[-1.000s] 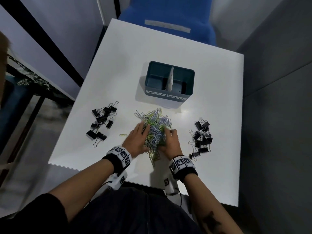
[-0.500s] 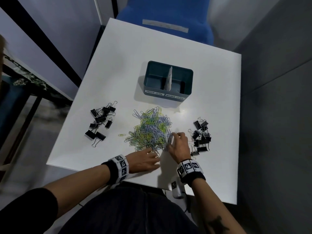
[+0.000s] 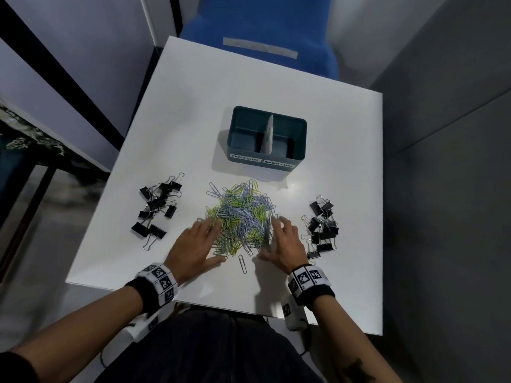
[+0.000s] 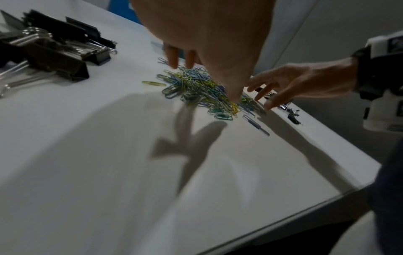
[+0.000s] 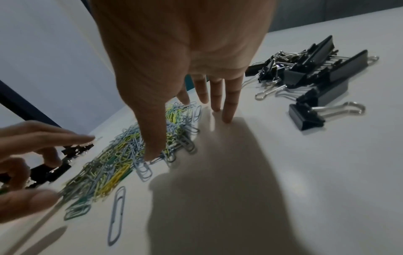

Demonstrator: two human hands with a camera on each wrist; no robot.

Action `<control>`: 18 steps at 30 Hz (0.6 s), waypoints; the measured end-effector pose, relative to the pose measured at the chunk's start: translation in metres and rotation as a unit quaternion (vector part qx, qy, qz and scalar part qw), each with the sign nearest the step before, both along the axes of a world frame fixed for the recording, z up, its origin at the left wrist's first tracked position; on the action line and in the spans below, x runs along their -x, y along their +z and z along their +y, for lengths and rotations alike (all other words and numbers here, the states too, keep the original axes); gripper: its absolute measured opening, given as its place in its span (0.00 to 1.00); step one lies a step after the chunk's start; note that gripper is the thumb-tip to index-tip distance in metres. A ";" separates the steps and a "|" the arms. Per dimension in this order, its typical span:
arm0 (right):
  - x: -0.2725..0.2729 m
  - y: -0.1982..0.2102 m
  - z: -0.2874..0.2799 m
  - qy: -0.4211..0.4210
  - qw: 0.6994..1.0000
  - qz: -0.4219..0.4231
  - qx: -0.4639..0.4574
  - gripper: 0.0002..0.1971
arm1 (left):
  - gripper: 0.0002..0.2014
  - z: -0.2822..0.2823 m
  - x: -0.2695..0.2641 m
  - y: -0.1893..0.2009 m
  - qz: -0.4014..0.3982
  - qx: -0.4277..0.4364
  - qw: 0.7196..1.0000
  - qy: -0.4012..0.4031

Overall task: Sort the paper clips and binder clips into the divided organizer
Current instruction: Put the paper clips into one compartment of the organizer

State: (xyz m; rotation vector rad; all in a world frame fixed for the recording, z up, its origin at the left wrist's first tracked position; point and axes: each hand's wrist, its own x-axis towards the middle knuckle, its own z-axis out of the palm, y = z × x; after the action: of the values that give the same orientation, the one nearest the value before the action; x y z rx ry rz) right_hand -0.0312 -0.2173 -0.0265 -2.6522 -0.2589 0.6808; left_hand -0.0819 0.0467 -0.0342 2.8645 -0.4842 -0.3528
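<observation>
A heap of green, yellow and blue paper clips (image 3: 239, 217) lies mid-table in front of the teal divided organizer (image 3: 243, 125), whose two labelled compartments show nothing inside. My left hand (image 3: 197, 241) lies with straight fingers on the heap's left edge, and my right hand (image 3: 282, 239) stands with spread fingers against its right edge. In the wrist views my left hand (image 4: 209, 60) and right hand (image 5: 185, 103) touch the heap (image 5: 122, 155) and hold nothing. One blue clip (image 3: 242, 263) lies loose between the hands. Black binder clips sit in a left pile (image 3: 156, 208) and a right pile (image 3: 322, 225).
The white table (image 3: 193, 106) ends close behind my wrists; its near edge (image 4: 283, 215) shows in the left wrist view. A blue chair (image 3: 260, 31) stands behind the far edge. A grey partition (image 3: 448, 161) runs along the right side.
Both hands had let go of the heap and drawn back toward me; now they have come forward again and flank the heap with straight, spread fingers.
</observation>
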 end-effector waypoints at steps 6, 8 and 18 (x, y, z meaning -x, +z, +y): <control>-0.004 -0.008 0.034 0.088 0.990 0.011 0.113 0.68 | 0.69 -0.022 -0.014 0.004 0.160 -0.024 0.986 0.049; -0.007 -0.010 0.041 0.059 0.992 -0.008 0.108 0.61 | 0.63 -0.032 -0.025 0.007 0.157 0.001 0.987 0.044; -0.013 0.002 0.021 0.031 0.997 -0.027 0.071 0.47 | 0.60 -0.019 -0.034 0.010 0.093 -0.004 0.995 0.044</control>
State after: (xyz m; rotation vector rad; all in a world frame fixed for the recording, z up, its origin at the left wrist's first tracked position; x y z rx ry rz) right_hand -0.0182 -0.1965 -0.0249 -2.8121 -0.3199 0.6707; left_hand -0.0477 0.0281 -0.0242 2.8128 -0.3206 -0.5984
